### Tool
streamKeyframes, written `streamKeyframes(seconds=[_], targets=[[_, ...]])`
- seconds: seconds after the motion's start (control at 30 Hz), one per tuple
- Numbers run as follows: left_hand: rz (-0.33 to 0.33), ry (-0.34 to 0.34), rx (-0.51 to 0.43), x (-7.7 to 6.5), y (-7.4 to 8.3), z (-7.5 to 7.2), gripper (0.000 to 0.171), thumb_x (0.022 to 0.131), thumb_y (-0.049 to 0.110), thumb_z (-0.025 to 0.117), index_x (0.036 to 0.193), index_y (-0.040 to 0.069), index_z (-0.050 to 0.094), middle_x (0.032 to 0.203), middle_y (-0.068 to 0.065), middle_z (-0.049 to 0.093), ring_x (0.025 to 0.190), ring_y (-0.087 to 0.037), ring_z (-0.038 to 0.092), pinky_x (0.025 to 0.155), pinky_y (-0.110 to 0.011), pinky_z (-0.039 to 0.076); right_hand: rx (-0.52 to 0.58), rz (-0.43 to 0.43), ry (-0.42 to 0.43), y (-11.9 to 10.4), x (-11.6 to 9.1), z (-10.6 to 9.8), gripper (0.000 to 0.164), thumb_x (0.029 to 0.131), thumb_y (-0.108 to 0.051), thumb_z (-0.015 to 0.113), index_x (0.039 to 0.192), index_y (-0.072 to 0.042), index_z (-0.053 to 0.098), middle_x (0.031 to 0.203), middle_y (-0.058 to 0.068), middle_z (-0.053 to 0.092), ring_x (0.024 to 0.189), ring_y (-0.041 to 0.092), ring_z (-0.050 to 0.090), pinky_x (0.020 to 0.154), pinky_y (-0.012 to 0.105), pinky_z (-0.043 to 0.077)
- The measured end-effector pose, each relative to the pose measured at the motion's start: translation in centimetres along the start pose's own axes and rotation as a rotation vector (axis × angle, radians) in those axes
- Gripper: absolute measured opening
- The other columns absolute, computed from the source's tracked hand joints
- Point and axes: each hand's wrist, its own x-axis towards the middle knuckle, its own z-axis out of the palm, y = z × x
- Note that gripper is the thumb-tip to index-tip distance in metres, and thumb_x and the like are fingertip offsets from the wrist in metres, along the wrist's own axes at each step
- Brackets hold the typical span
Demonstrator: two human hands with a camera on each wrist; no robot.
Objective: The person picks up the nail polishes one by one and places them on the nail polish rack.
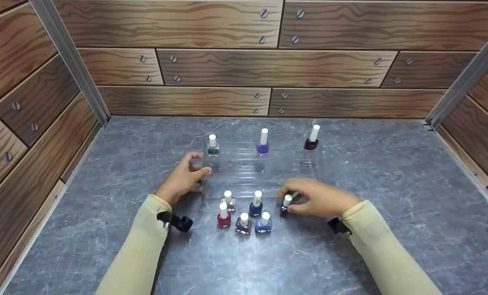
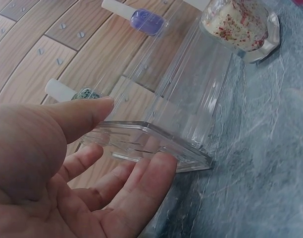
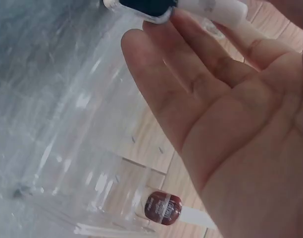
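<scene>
My left hand point(image 1: 182, 176) is at the left end of a clear plastic stepped rack point(image 2: 141, 124), thumb over its end panel and fingers on the outer side. My right hand point(image 1: 319, 196) pinches a dark nail polish bottle point(image 1: 284, 209) with a white cap, at the rack's front right. On the rack's back step stand a glittery green polish point(image 1: 213, 149), a purple polish point(image 1: 262, 147) and a dark red polish point(image 1: 311, 144). In front are a speckled polish point(image 2: 235, 25), a red polish point(image 1: 224, 220), a navy polish point(image 1: 255, 209), a dark plum polish point(image 1: 244, 226) and a blue polish point(image 1: 264, 225).
The grey marbled tabletop point(image 1: 104, 176) is bordered by wood-patterned walls point(image 1: 227, 67) at the back and both sides. Metal strips point(image 1: 73, 61) run up the back corners. The loose bottles stand close together before the rack, between my two hands.
</scene>
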Motion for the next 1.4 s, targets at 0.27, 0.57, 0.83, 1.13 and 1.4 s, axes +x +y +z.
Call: streamKeyframes(seconds=[0.27, 0.57, 0.83, 1.13, 1.4], targets=[[0.014, 0.002, -0.001, -0.2, 0.1, 0.0, 0.048, 0.102, 0.018, 0.069, 0.142, 0.015, 0.043, 0.132, -0.018, 0.058, 0.112, -0.031, 0.063, 0.076, -0.037, 0.063, -0.01, 0.058, 0.085, -0.2, 0.2, -0.4, 0.019, 0.095, -0.024, 0.075, 0.106, -0.013, 0.065, 0.109, 0.0, 0.07, 0.103, 0.019, 0.067, 0.094, 0.04, 0.059], [0.021, 0.002, 0.005, -0.2, 0.0, 0.0, 0.049, 0.102, 0.018, 0.069, 0.143, 0.015, 0.043, 0.13, -0.017, 0.058, 0.111, -0.03, 0.062, 0.076, -0.036, 0.063, -0.004, 0.029, 0.088, 0.5, 0.0, -0.8, 0.014, 0.097, -0.012, 0.071, 0.111, -0.01, 0.067, 0.11, 0.0, 0.07, 0.102, 0.02, 0.068, 0.091, 0.037, 0.06], [0.021, 0.001, 0.002, -0.1, 0.0, -0.1, 0.049, 0.101, 0.019, 0.069, 0.143, 0.016, 0.043, 0.135, -0.018, 0.056, 0.111, -0.031, 0.061, 0.078, -0.039, 0.064, -0.04, 0.072, 0.067, 0.6, 0.2, -0.5, 0.023, 0.096, -0.011, 0.072, 0.118, -0.008, 0.066, 0.113, 0.001, 0.07, 0.102, 0.017, 0.067, 0.091, 0.034, 0.059], [0.021, 0.004, 0.004, 0.0, -0.1, 0.0, 0.049, 0.101, 0.018, 0.069, 0.143, 0.015, 0.044, 0.139, -0.02, 0.055, 0.114, -0.034, 0.063, 0.081, -0.04, 0.064, -0.072, 0.095, 0.047, 0.7, 0.3, -0.1, 0.028, 0.091, -0.01, 0.077, 0.118, -0.009, 0.069, 0.111, 0.002, 0.07, 0.095, 0.014, 0.066, 0.085, 0.031, 0.06], [0.021, -0.003, -0.014, 0.1, -0.3, -0.1, 0.049, 0.102, 0.017, 0.069, 0.143, 0.014, 0.043, 0.133, -0.019, 0.057, 0.111, -0.031, 0.062, 0.073, -0.035, 0.063, -0.103, 0.043, 0.061, 0.7, 0.3, 0.1, 0.025, 0.092, -0.002, 0.071, 0.116, -0.01, 0.07, 0.114, 0.005, 0.07, 0.102, 0.021, 0.066, 0.091, 0.04, 0.059]])
